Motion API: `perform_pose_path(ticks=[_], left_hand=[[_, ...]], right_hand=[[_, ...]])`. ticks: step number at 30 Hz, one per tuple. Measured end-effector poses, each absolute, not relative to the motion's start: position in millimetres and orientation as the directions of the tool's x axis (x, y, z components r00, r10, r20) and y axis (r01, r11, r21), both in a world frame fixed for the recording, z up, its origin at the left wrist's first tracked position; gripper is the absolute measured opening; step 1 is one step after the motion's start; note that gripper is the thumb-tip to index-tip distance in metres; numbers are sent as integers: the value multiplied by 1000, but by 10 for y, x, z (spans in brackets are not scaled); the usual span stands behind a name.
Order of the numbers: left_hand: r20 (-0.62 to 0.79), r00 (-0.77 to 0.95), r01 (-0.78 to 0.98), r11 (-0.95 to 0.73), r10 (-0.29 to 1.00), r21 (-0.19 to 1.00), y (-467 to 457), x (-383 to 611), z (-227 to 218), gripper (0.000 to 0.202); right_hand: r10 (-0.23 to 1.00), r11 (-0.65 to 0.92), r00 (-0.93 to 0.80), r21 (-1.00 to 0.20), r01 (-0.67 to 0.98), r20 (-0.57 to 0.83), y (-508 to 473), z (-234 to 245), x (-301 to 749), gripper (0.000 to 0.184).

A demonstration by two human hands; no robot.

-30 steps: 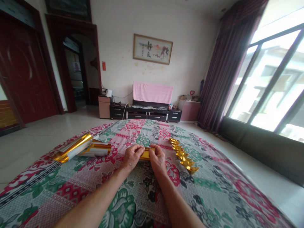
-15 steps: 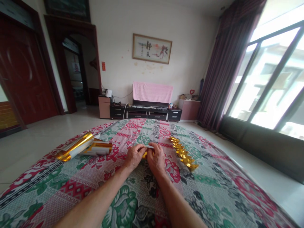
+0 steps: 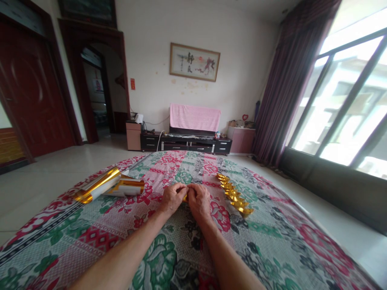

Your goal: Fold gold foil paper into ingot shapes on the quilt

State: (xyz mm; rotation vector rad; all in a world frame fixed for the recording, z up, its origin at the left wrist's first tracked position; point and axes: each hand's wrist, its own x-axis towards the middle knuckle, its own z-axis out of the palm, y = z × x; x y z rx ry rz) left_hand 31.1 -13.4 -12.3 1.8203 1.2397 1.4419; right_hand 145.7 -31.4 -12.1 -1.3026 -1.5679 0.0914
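Both hands meet over the middle of the patterned cloth. Between them a small piece of gold foil paper (image 3: 185, 198) shows, mostly covered by the fingers. My left hand (image 3: 174, 197) pinches it from the left, thumb and forefinger together. My right hand (image 3: 198, 198) is closed on its right side, fingers curled and touching the left fingertips. To the right of my right hand stands a row of folded gold paper ingots (image 3: 234, 195). Off to the left lie rolled gold and white foil sheets (image 3: 101, 185), one overlapping another.
A flowered cloth (image 3: 157, 257) covers the round table. Beyond its far edge stands a low black TV cabinet (image 3: 189, 145) with a pink towel (image 3: 195, 116) draped above it. A curtain (image 3: 281, 88) and windows are on the right, a red door (image 3: 33, 88) on the left.
The right fingers, earlier raised and apart, have curled down against the left fingertips. Less of the gold foil paper shows now. The view has shifted very slightly.
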Motion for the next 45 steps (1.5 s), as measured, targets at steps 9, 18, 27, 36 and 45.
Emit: perform_pose_path(ticks=[9,18,27,36,45], left_hand=[[464,12,316,-443,886,839,-152,318,-112,22],[447,-7,319,-421,895,849,-160,319,-97,23],[427,-8,370,-394,904,842,-139,307,-113,26],[435,10,398,-403,900,824,-109,288,-154,28],[444,35,446,-412,895,795,-98,274,-155,30]], right_hand=[[751,427,172,-668,610,637,-309,-123,1454,23],[760,439,178,-696,568,625,-303,-132,1457,23],[761,434,200,-714,549,617,-291,-160,1447,23],[759,438,212,-723,535,616,-285,-174,1447,22],[760,438,224,-735,518,610,-302,-171,1439,21]])
